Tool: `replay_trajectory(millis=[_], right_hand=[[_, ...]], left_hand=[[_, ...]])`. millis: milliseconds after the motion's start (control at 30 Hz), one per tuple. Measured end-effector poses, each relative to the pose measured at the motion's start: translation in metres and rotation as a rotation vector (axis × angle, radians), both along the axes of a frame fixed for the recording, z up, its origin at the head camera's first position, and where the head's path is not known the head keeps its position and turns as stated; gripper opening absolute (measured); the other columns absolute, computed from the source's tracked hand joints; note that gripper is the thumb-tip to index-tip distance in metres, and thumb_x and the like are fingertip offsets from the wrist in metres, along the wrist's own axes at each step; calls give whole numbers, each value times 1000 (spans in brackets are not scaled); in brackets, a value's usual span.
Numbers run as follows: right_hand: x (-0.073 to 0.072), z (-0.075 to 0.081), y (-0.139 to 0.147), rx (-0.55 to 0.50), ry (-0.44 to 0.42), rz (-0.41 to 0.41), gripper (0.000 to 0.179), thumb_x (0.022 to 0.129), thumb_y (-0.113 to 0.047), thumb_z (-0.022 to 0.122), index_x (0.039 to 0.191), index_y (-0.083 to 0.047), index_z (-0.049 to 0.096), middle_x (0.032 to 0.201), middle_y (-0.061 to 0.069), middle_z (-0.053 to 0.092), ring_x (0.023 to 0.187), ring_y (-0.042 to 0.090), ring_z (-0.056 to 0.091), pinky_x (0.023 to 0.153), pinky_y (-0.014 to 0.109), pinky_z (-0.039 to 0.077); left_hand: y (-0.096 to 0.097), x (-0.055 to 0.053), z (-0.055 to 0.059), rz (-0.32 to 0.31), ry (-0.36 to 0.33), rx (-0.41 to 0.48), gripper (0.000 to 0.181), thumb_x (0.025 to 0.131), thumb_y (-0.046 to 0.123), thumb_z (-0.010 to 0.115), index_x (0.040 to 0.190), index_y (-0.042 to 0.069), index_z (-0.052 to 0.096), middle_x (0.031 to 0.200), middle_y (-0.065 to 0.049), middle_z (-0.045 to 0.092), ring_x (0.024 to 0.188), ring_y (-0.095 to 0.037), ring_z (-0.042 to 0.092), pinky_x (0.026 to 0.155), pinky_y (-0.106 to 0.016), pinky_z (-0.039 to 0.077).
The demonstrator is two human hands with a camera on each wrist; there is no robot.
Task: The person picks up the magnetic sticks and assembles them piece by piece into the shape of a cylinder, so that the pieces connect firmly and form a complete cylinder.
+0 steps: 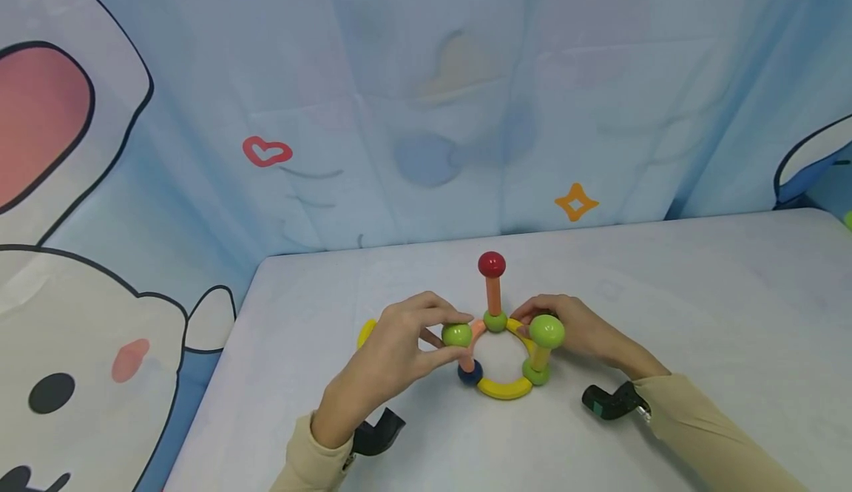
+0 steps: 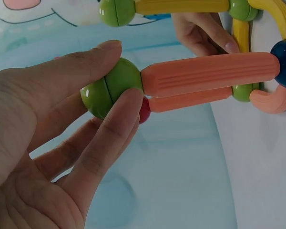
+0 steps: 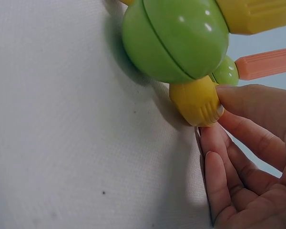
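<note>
My left hand (image 1: 389, 348) pinches a green ball (image 2: 126, 78) between thumb and fingers. That ball caps an upright orange rod (image 2: 209, 74), whose lower end meets a dark blue ball (image 1: 470, 373) in a ring of curved rods on the table. At the ring's right side, my right hand (image 1: 582, 328) holds a yellow curved rod (image 3: 196, 102) in its fingertips, beside a green ball (image 3: 176, 38). Two more uprights rise from the ring: an orange rod (image 1: 493, 296) topped by a red ball (image 1: 491, 264), and a yellow rod (image 1: 541, 359) under a light green ball (image 1: 547, 331).
A yellow piece (image 1: 365, 332) lies on the white table (image 1: 699, 314) behind my left hand, which partly hides it. Beyond the table's back edge hangs a blue printed curtain (image 1: 399, 70). Black wrist mounts (image 1: 379, 433) stick out from both sleeves.
</note>
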State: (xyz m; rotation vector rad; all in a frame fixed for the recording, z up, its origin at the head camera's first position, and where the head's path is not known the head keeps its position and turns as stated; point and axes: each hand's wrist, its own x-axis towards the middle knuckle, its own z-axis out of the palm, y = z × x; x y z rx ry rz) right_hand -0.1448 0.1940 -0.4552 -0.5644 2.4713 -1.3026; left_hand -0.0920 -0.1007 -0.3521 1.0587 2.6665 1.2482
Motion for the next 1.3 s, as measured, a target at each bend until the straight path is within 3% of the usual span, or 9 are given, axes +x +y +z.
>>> replay_trajectory(millis=[333,667,967,1300], right_hand=[[1,0,0,-5,11,0,25,97,-14,75,120,-3,72,104,0,71,102,23,61,97,44,53],[1,0,-1,-9,22,3,25,97,-13,76,120,-2,72,105,0,71,104,24,62,99,50,53],[1,-2,-1,-6,27,-2,25,97,-14,75,120,-3,73,106,0,72,104,24,62,99,48,52],[0,-3,1,-10,25,0,25,98,-13,75,120,-3,72,105,0,71,104,23,62,97,42,53]], left_hand=[[2,1,10,-1,28,-139,40,89,11,84,127,5,75,110,-5,71,95,-18,67,80,-19,58],[5,4,13,32,104,-219,40,88,12,86,125,4,76,109,-6,71,94,-18,63,77,-20,56],[4,3,10,46,3,-143,43,86,6,86,128,4,75,114,-7,70,99,-21,67,81,-20,59],[4,1,5,42,13,-82,40,86,9,86,124,3,77,114,-7,71,102,-21,68,80,-20,59]])
